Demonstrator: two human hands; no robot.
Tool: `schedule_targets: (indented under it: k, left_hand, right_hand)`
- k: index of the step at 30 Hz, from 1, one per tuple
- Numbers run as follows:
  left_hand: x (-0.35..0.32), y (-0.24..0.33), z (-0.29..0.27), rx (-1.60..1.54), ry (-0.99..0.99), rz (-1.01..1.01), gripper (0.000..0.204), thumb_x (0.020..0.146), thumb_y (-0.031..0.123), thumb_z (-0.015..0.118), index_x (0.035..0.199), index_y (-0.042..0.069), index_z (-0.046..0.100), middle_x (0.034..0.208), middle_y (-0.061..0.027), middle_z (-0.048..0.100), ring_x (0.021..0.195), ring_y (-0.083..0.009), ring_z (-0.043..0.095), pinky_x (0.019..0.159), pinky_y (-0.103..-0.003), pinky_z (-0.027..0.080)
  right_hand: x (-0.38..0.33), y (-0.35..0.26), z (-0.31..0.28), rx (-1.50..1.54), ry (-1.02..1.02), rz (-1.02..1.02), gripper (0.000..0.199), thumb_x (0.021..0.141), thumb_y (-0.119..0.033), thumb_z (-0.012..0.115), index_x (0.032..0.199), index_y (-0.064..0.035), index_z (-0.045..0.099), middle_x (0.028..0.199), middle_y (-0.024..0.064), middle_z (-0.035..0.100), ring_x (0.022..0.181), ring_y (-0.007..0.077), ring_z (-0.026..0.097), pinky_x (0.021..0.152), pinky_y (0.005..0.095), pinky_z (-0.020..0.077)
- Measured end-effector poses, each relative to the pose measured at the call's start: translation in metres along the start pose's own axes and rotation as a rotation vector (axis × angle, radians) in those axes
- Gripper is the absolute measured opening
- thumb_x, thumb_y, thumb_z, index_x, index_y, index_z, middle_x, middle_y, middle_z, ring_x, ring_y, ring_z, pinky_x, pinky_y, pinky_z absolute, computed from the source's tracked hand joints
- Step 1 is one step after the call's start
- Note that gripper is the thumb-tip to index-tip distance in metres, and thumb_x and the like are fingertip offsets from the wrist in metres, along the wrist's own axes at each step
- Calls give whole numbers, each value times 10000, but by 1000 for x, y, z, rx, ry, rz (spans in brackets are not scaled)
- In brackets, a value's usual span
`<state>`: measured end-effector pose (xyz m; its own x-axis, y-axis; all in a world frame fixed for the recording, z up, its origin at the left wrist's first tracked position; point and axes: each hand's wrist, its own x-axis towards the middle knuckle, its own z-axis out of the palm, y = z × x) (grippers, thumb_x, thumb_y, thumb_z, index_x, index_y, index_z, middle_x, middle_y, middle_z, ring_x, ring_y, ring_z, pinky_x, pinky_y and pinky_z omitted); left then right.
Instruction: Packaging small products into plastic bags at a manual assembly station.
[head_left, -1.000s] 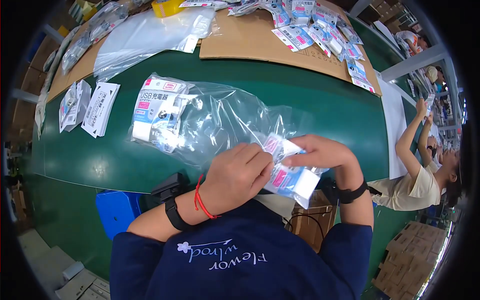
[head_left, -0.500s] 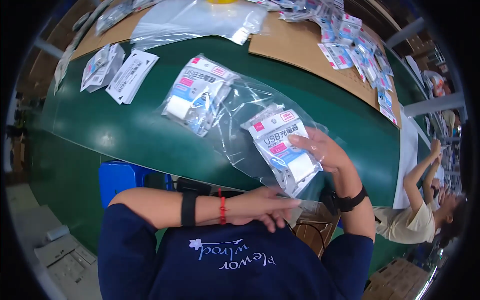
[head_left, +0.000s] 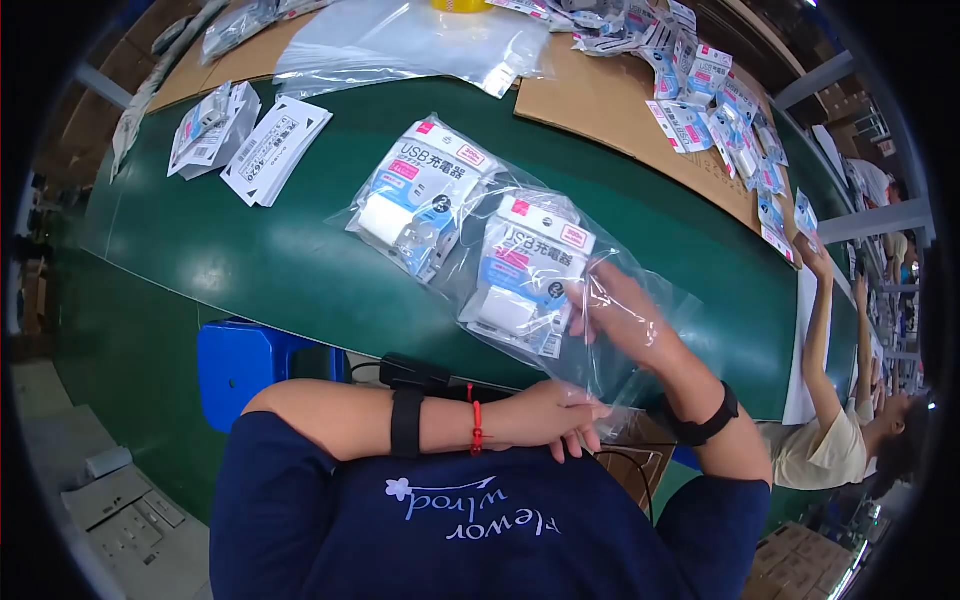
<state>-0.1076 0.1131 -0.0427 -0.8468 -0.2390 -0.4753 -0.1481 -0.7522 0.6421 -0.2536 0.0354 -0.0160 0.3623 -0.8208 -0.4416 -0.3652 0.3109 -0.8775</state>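
Now, at five o'clock, the left hand (head_left: 558, 412) sits low by the loose edge of the clear plastic bag (head_left: 612, 372), fingers curled; whether they pinch it, I can't tell. At three, the right hand (head_left: 610, 297) is under the film, fingertips against the nearer charger pack (head_left: 525, 270); a firm grip can't be made out. And that pack has just shifted left to the dial's centre, right beside the farther charger pack (head_left: 422, 190) at eleven: as I judge it, both sit inside the one bag. Beyond, printed cards (head_left: 277, 150) lie at ten, a heap of charger packs (head_left: 712, 75) toward two.
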Motion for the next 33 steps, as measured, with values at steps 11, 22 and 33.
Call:
schedule_targets:
  k: [11,22,33]
  left_hand:
    - [3,-9,0,300,-116,15,405,986,312,456,1230,-5,521,1051,-118,647,864,-164,632,746,-276,511]
    - [-77,69,-33,332,224,436,307,950,116,521,1225,-17,548,1083,-117,651,987,-157,615,856,-281,482]
    - [-44,108,-25,977,557,719,366,912,133,590,1224,-45,520,1089,-132,631,974,-191,609,849,-285,468]
  right_hand:
    - [22,-5,43,530,-27,228,455,938,-268,561,1214,66,422,1026,162,602,828,235,661,713,289,550]
    - [19,-23,-174,2,248,-311,455,911,-324,583,1200,26,552,1108,169,646,1024,222,638,775,322,525]
    - [85,-19,-111,-1399,662,-437,282,774,-167,678,1029,-55,631,909,164,656,821,329,632,680,390,516]
